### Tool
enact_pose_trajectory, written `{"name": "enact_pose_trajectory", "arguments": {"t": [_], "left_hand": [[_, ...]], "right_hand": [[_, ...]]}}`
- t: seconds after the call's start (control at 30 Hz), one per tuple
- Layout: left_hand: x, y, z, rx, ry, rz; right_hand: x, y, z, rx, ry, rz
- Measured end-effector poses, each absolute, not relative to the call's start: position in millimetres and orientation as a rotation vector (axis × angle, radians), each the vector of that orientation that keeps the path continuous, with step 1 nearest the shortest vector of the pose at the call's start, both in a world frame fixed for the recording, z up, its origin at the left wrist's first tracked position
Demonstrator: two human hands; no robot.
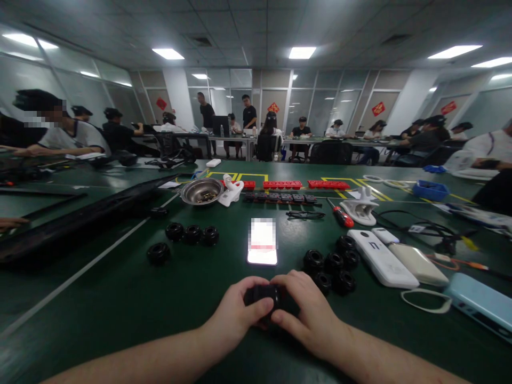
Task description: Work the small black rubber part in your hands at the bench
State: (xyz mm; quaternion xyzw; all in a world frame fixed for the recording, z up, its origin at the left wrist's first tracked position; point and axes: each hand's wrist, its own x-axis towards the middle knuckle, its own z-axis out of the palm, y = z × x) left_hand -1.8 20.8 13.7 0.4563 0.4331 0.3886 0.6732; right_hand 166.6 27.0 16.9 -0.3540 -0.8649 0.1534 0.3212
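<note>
Two hands (234, 309) (316, 309) hold a black part (262, 292), its visible stretch running sideways.

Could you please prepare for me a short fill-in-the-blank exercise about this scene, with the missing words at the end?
1. The left hand and the right hand together hold one part, whose colour is ____.
2. The lit phone lies on a table whose top is ____.
3. In the picture, ____ black ring-shaped pieces lie to the left of the phone.
4. The device at the right edge is light ____.

Missing words: black; green; four; blue.
</note>
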Motion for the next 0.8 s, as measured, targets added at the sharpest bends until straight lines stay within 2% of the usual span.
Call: {"name": "enact_pose_trajectory", "arguments": {"t": [0.3, 0.53, 0.8], "left_hand": [[-0.3, 21.8, 13.6, 0.955, 1.033, 0.897], [-0.7, 20.9, 16.9, 1.009, 1.023, 0.882], [-0.4, 22.8, 13.1, 0.934, 1.025, 0.86]], "right_hand": [[166.3, 23.5, 22.4, -0.746, -2.364, 0.334], [165.9, 25.4, 16.6, -1.031, -2.225, 0.439], [163.9, 22.8, 24.8, -0.766, -2.347, 0.305]]}}
